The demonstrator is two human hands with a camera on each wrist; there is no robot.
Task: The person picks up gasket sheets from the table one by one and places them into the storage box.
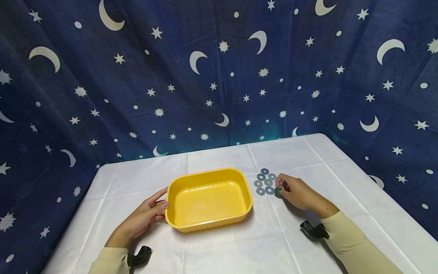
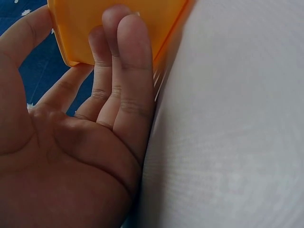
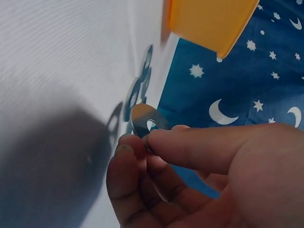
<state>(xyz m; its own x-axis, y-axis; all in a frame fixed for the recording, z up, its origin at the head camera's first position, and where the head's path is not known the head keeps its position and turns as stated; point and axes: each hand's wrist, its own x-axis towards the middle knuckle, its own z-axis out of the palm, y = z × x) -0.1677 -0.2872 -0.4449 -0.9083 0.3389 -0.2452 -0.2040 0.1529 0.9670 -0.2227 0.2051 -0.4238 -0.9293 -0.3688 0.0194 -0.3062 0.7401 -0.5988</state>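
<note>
One yellow tub (image 1: pixel 208 199), perhaps seven metal washers (image 1: pixel 265 182), two hands.

The counter (image 1: pixel 219 251) is covered with a white cloth that shows faint fold lines. A yellow rectangular tub (image 1: pixel 208 199) sits on it near the middle, open side up. Just to the tub's right, a small cluster of flat metal washers (image 1: pixel 264 181) lies on the cloth, close together and some touching. Behind and beside the counter hangs a dark blue cloth (image 1: pixel 205 76) printed with moons and stars.
</note>
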